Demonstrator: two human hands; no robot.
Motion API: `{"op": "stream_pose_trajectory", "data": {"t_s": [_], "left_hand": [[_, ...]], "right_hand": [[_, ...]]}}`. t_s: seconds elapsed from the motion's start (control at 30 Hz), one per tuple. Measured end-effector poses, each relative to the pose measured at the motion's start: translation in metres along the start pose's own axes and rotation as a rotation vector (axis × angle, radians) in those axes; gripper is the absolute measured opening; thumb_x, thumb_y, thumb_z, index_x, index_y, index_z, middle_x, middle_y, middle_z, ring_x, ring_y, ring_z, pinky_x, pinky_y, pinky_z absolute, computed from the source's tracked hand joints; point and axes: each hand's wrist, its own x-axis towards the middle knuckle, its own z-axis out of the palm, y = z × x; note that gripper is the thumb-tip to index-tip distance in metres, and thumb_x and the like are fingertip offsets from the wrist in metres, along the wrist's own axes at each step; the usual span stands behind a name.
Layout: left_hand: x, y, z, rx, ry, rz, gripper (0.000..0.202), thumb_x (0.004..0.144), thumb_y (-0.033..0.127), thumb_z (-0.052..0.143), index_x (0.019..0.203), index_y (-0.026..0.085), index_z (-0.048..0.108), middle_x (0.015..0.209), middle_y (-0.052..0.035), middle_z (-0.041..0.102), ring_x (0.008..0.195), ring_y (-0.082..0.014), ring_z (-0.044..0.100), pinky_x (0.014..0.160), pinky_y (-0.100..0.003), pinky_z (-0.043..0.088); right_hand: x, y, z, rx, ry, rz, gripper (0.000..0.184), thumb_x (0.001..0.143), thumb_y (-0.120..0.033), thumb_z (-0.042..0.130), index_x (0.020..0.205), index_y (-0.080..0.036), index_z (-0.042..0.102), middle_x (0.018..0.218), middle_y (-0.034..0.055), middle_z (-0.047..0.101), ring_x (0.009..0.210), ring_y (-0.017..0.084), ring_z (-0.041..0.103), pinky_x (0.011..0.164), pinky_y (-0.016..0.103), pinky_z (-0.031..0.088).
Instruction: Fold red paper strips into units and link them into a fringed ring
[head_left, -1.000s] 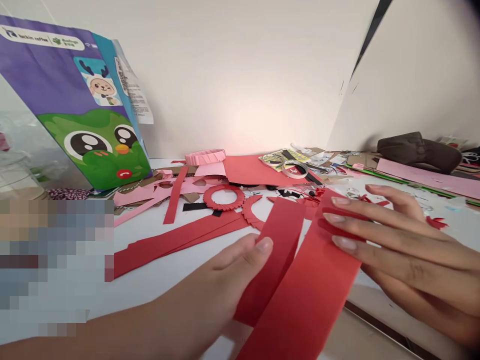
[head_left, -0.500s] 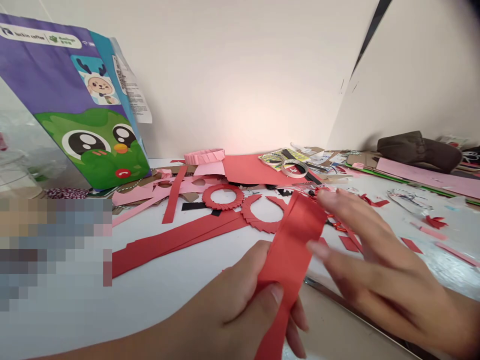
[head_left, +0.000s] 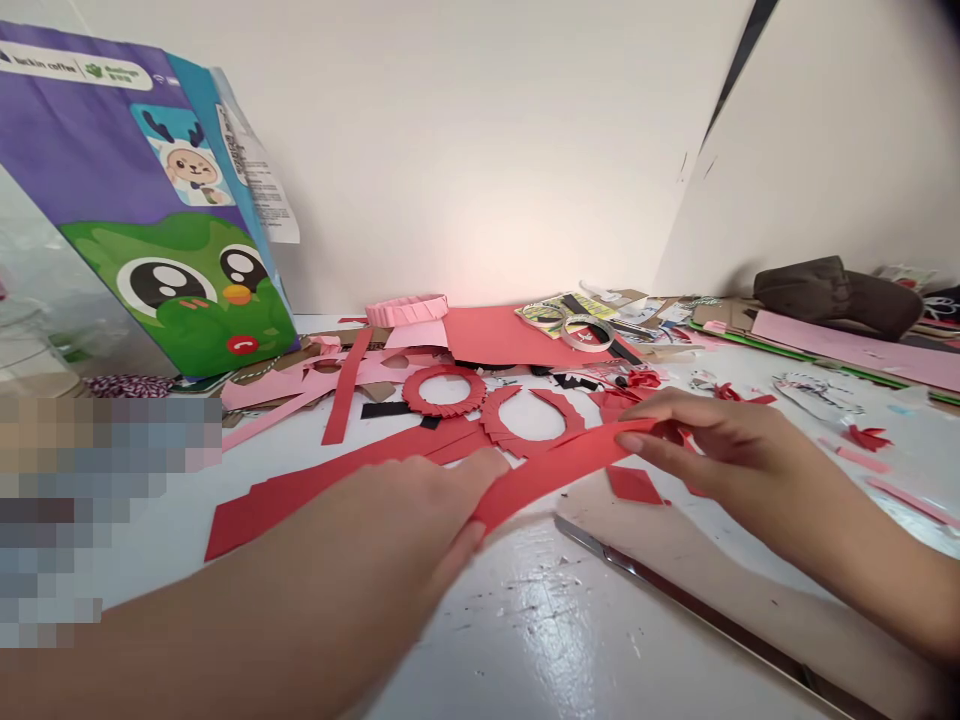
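A red paper strip [head_left: 559, 470] stretches between my two hands above the white table. My left hand [head_left: 420, 510] grips its lower left end, back of the hand toward me, most fingers hidden. At the upper right end, my right hand [head_left: 697, 435] pinches the strip between thumb and fingers. Just behind it lie a closed pleated red paper ring [head_left: 445, 390] and an open curved one [head_left: 499, 425]. Long red paper strips [head_left: 277, 500] are stacked beyond my left forearm. A small red paper piece [head_left: 636, 486] rests under the held strip.
A slim metal-edged tool [head_left: 675, 595] lies at the front right. Tape rolls [head_left: 587, 333] sit on a red sheet [head_left: 487, 335] at the back. A purple and green paper bag [head_left: 150, 200] stands at the left. Pink scraps and a dark pouch [head_left: 840, 295] are also around.
The strip has swung from steeply upright to a flatter slant. My right hand, apart from it or barely touching before, now pinches its far end; my left hand has moved left and turned over.
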Motion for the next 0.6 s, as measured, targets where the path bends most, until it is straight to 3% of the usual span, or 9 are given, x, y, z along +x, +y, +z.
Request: {"op": "stream_pose_trajectory", "data": {"t_s": [0.17, 0.33, 0.47, 0.6], "left_hand": [[0.015, -0.005, -0.011, 0.039, -0.102, -0.075, 0.021, 0.090, 0.017, 0.051, 0.075, 0.025, 0.064, 0.064, 0.0017, 0.068, 0.056, -0.0198, 0.065, 0.053, -0.025, 0.044], [0.012, -0.007, -0.004, -0.005, -0.113, -0.093, 0.029, 0.093, 0.016, 0.047, 0.071, 0.024, 0.064, 0.061, 0.0028, 0.064, 0.054, -0.0182, 0.061, 0.054, -0.025, 0.045], [0.014, -0.004, 0.000, 0.027, -0.130, -0.174, 0.024, 0.092, 0.017, 0.052, 0.071, 0.023, 0.064, 0.062, 0.0021, 0.064, 0.056, -0.0181, 0.060, 0.058, -0.026, 0.045], [0.018, -0.001, -0.004, 0.087, -0.247, -0.263, 0.028, 0.095, 0.021, 0.050, 0.069, 0.021, 0.062, 0.058, 0.0028, 0.060, 0.063, -0.0181, 0.062, 0.066, -0.026, 0.049]], "right_hand": [[0.005, 0.017, 0.006, -0.152, -0.113, -0.012, 0.019, 0.090, -0.028, 0.060, 0.079, -0.025, 0.075, 0.060, -0.0003, 0.072, 0.049, 0.017, 0.063, 0.045, 0.027, 0.047], [0.004, 0.021, 0.008, -0.154, -0.188, -0.058, 0.021, 0.089, -0.023, 0.062, 0.100, -0.024, 0.080, 0.083, 0.0031, 0.083, 0.057, 0.018, 0.071, 0.049, 0.027, 0.053], [0.004, 0.020, 0.006, -0.133, -0.227, -0.124, 0.024, 0.091, -0.022, 0.058, 0.090, -0.025, 0.082, 0.088, 0.0029, 0.084, 0.068, 0.019, 0.077, 0.056, 0.027, 0.057], [0.004, 0.021, 0.004, -0.157, -0.205, -0.134, 0.030, 0.091, -0.023, 0.054, 0.087, -0.023, 0.083, 0.086, 0.0044, 0.085, 0.066, 0.021, 0.078, 0.055, 0.030, 0.057]]}}
